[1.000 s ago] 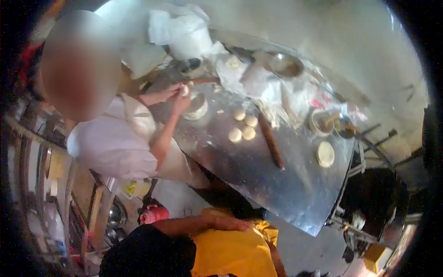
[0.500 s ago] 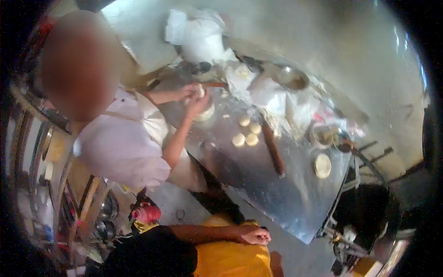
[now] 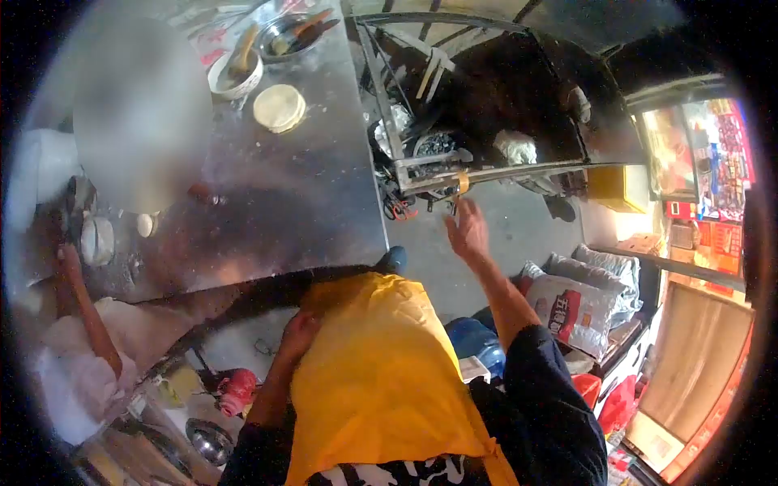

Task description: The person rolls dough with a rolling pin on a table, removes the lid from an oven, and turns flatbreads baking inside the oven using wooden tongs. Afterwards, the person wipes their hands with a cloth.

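Observation:
My right hand [image 3: 468, 230] reaches forward past the table's right corner, its fingers stretched out with nothing in them. Just beyond the fingertips, a tan band [image 3: 463, 182] sits on the bar of a metal frame [image 3: 519, 172]; whether I touch it cannot be made out. Down at the left side of my yellow apron [image 3: 369, 356] is my left hand [image 3: 301, 330], dim and blurred, its fingers partly hidden against the cloth. On the metal table [image 3: 316, 202], a stack of flat dough rounds [image 3: 279, 108] lies nearest to the frame.
At the left, a co-worker's hand [image 3: 68, 257] is by pale dough [image 3: 97, 240]. A bowl [image 3: 235, 74] with a brush and a metal pan [image 3: 292, 36] stand at the table's far end. Filled sacks [image 3: 579, 312] and a blue jug [image 3: 476, 344] are on my right.
My view has swung right, toward the metal frame and sacks. My right hand has come into view, stretched forward. My left hand has gone from the apron's front to its left side.

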Tool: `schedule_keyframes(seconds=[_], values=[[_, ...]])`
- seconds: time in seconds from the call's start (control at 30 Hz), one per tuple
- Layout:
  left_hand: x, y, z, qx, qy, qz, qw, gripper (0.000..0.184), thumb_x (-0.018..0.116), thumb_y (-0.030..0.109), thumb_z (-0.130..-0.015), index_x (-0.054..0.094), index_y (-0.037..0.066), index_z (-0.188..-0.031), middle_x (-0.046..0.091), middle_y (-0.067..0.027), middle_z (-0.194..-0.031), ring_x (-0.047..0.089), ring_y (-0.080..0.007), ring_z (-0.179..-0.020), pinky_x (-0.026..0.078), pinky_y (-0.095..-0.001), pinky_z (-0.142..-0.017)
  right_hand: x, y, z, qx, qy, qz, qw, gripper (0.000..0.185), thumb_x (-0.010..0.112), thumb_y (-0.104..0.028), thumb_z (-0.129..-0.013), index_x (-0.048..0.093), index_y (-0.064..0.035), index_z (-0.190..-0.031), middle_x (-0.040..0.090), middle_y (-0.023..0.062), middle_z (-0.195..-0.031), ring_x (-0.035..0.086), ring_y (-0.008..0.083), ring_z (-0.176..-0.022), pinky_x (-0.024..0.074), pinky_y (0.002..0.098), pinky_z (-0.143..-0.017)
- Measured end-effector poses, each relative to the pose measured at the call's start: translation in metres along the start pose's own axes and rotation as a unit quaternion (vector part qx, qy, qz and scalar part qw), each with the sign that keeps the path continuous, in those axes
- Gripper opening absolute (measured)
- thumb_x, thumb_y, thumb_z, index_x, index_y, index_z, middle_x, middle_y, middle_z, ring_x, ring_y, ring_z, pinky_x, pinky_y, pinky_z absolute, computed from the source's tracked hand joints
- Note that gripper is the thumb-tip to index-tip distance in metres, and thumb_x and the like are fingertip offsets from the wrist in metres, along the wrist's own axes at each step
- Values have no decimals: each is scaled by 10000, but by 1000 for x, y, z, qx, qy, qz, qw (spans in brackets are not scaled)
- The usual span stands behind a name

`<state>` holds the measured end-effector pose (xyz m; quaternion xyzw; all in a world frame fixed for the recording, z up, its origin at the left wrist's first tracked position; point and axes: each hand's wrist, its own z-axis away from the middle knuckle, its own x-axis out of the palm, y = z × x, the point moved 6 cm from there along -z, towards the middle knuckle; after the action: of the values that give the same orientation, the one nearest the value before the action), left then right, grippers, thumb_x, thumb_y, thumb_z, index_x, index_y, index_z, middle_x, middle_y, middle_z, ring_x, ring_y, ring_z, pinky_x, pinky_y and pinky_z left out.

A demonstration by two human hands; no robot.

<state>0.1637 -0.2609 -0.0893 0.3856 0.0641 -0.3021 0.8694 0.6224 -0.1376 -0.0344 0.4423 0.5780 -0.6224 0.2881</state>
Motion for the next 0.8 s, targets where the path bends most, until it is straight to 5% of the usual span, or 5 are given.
schedule_keyframes(seconds=[0.23, 0.33, 0.43, 0.53, 0.8], values=[[40, -114, 27, -15, -25, -103, 994, 371, 540, 331, -937, 618, 15, -1114, 658, -52, -999, 590, -162, -928, 476, -306, -814, 9, 47, -98, 16, -23, 189, 982, 306, 544, -293, -885, 601, -135, -1141, 636, 144, -1058, 581, 360, -1003, 466, 475, -855], [46, -67, 70, 13, 54, 130, 990, 356, 547, 341, -928, 638, 13, -1034, 649, -52, -955, 585, -148, -886, 472, -299, -805, 14, 51, -106, 71, -116, 83, 987, 384, 569, -289, -851, 576, -199, -1224, 641, 174, -1088, 583, 345, -1080, 475, 476, -874], [50, -90, 68, -191, 50, 200, 960, 368, 531, 353, -933, 634, 17, -1044, 641, -47, -946, 578, -144, -873, 473, -314, -795, -3, 56, -99, 71, -58, -16, 996, 419, 608, -225, -826, 565, -202, -1242, 632, 190, -1110, 599, 366, -1034, 501, 472, -828], [47, -146, 37, -85, -71, 158, 981, 356, 568, 237, -950, 542, 65, -1261, 566, -111, -1240, 593, -244, -1035, 519, -394, -846, -25, 78, -50, 43, -19, 1, 999, 420, 593, -185, -844, 546, -160, -1260, 674, 158, -914, 642, 358, -868, 510, 448, -756], [23, -82, -23, -80, 4, 30, 996, 313, 588, 295, -909, 632, 42, -1087, 639, -19, -919, 613, -144, -784, 495, -315, -706, -56, 78, 259, 364, -115, -404, 831, 174, 557, -143, -886, 494, -75, -739, 472, -1, -658, 494, 105, -588, 425, 277, -532]])
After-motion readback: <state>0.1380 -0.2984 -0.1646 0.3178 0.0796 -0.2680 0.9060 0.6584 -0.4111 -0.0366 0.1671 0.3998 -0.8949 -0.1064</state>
